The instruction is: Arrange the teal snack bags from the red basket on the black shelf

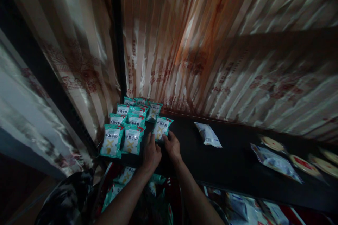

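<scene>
A teal and white snack bag (161,129) stands tilted back on the dark shelf, between my two hands. My left hand (151,153) presses its fingers to the bag's lower left edge. At its lower right edge, my right hand (172,145) grips with thumb and fingers. Left of it, several matching snack bags are set up in rows, the nearest being one bag (111,141) and its neighbour (132,140). Another matching bag (154,111) is just behind the held one.
More teal bags (126,175) lie in a red container below the shelf (185,163). To the right lie a white-blue packet (208,134), another packet (276,161) and round packaged items (273,144). A patterned curtain (163,42) hangs behind; a dark post (117,42) stands at the corner.
</scene>
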Available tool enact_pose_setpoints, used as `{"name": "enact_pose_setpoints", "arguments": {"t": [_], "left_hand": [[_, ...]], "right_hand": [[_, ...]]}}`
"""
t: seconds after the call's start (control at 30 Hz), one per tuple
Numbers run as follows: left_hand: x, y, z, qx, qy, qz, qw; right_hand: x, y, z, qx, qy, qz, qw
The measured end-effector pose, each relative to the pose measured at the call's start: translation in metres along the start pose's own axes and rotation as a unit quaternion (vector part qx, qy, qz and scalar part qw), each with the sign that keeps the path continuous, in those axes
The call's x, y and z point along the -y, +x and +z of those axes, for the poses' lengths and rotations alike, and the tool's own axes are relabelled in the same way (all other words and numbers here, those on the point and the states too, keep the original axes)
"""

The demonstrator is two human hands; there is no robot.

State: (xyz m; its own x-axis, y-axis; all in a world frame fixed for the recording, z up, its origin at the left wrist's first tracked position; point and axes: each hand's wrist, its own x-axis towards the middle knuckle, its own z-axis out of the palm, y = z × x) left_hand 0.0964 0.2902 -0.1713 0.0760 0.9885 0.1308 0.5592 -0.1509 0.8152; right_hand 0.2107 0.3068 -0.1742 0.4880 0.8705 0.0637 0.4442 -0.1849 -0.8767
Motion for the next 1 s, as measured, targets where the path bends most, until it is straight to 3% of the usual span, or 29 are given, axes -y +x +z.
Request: {"name": "enact_pose_setpoints", "arguments": {"t": [0.37, 1.0], "left_hand": [[-0.003, 0.017, 0.001, 0.019, 0.075, 0.0, 0.997], [-0.001, 0.037, 0.007, -0.011, 0.077, -0.003, 0.997]], "right_hand": [[0.013, 0.023, 0.011, 0.029, -0.038, -0.026, 0.998], [0.011, 0.047, 0.026, 0.026, -0.029, -0.047, 0.998]]}}
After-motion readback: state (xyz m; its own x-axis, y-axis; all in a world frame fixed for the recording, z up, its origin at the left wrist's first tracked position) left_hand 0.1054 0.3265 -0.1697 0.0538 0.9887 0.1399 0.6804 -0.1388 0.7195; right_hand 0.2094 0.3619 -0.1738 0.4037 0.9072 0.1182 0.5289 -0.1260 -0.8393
